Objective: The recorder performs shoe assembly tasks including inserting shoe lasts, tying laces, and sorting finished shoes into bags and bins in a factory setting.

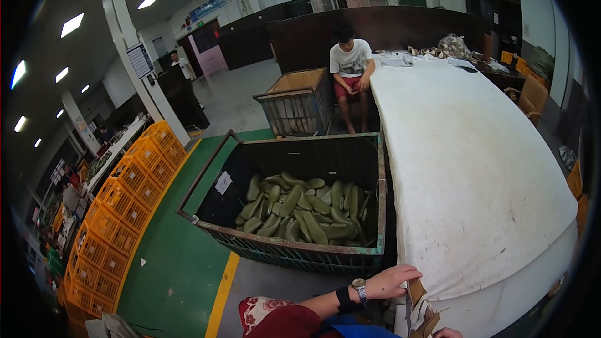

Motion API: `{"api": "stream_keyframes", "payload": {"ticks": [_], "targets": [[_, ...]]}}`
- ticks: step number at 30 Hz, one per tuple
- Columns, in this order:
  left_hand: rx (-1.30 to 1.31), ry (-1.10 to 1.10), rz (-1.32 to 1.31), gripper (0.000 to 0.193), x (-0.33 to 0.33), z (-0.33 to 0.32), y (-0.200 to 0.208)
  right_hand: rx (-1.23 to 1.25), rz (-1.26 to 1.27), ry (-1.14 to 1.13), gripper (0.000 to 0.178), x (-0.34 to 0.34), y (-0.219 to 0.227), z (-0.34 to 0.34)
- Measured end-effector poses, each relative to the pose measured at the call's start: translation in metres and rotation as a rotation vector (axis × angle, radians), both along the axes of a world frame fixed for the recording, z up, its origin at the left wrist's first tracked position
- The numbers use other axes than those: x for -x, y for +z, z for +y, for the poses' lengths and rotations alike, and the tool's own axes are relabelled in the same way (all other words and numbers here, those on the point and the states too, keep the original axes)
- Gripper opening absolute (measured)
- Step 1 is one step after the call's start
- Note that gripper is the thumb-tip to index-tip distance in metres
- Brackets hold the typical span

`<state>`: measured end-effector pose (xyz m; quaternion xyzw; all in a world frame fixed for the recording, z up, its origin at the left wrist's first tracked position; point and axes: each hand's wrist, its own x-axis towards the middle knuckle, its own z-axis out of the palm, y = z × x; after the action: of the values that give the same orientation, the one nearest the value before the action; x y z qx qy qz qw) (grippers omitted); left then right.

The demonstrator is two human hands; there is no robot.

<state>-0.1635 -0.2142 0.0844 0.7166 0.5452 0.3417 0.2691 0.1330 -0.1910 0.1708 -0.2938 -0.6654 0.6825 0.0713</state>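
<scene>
My left hand [395, 281], with a silver watch and a black band at the wrist, reaches in from the lower edge. Its fingers are closed on the top end of a brown and white shoe upper [422, 316] at the near left corner of the white-covered table [476, 175]. Only a small part of my right hand [447, 333] shows at the bottom edge, close to the upper's lower end. Its fingers are mostly cut off by the frame.
Left of the table stands a metal cart [288, 247] holding olive-green shoe lasts [307, 209]. Behind it are a smaller cage cart [291, 109] and a seated person [350, 66]. Stacked orange crates [119, 213] line the green floor [178, 238]. Items lie at the table's far end.
</scene>
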Motion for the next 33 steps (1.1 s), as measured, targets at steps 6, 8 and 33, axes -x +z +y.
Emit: {"api": "stream_keyframes", "payload": {"ticks": [6,8,33], "targets": [[0.069,-0.035,0.061,0.035,0.010,-0.003,-0.013,0.018,0.003,-0.004,0.021,-0.001,-0.006,-0.001],[0.046,-0.044,0.039,0.030,0.015,-0.003,-0.015,0.051,0.003,-0.021,0.023,-0.003,-0.007,-0.002],[0.028,0.090,-0.055,0.015,0.022,0.016,-0.029,0.065,-0.032,-0.196,0.021,-0.017,-0.032,-0.008]]}}
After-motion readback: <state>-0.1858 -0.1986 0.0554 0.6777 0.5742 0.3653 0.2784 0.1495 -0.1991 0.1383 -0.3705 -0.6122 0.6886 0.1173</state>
